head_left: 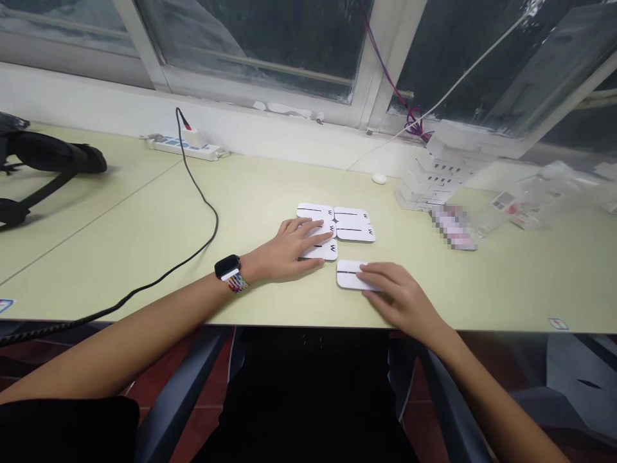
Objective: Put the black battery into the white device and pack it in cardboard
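White rounded cards, each printed with a black line and a small black mark, lie in two adjoining columns on the table. My left hand (294,251) rests flat with fingers spread over the left column (329,251), partly covering those cards. Two cards (354,235) of the right column lie uncovered beside it. Nearer the table edge is a separate white card (348,275). My right hand (400,296) grips this card's right end, fingers on top and thumb at the near edge; that end is hidden.
A black cable (212,212) curves over the pale table from a white power strip (187,148). Black equipment (43,154) stands at far left. White boxes (429,183), a blurred-out packet (456,228) and clear plastic packaging (544,193) are at the right. A small white object (379,179) lies near the wall.
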`<state>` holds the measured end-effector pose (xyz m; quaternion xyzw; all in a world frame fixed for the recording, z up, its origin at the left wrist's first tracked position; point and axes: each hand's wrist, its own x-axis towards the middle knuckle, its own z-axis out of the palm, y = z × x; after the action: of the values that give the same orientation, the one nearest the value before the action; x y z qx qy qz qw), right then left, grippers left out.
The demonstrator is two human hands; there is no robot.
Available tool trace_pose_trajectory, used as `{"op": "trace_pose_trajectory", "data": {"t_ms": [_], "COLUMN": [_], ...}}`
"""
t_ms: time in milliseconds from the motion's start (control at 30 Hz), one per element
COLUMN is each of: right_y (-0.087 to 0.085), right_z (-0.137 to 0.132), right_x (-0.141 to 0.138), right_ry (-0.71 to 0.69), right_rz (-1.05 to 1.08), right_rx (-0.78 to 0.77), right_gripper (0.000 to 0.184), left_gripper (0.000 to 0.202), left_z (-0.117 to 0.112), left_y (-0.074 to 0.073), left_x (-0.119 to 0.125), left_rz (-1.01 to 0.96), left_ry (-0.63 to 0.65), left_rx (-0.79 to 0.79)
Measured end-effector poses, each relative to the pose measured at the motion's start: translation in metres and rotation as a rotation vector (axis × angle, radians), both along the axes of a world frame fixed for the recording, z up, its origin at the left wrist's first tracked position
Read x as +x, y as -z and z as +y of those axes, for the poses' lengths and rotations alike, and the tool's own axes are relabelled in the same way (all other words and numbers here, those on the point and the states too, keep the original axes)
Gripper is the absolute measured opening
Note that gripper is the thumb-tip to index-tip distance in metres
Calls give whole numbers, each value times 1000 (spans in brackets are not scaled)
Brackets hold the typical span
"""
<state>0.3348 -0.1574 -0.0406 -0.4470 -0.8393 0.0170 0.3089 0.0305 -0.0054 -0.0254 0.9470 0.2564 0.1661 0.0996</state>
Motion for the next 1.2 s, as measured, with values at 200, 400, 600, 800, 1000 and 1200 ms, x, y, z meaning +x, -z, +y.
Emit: {"op": "trace_pose_trajectory", "data": {"t_ms": [200,400,600,800,1000,1200], "right_y": [-11,-12,-8,-15,-28,-47], "right_z": [-4,25,35,16,0,5], "right_x": [-4,-24,-41,-20,-12,-15], "right_ry": [-75,82,71,-173,-275,-311], "right_rz": [-1,285,328,175,-56,-355], "right_rx": [21,-232,-285,-160,-61,10], "right_gripper": [41,27,14,19,22,20], "left_gripper": [51,69,59,49,44,43], "left_z": [-9,-11,-17,-23,-28,-33], "left_y": [-16,-17,-15,-20,-23,-25], "left_x": [3,8,11,8,9,14], "left_rz": [-195,-218,-85,-21,-10,6], "left_ry": [240,321,372,404,425,397], "left_rx": [-39,-29,37,127,136,131]}}
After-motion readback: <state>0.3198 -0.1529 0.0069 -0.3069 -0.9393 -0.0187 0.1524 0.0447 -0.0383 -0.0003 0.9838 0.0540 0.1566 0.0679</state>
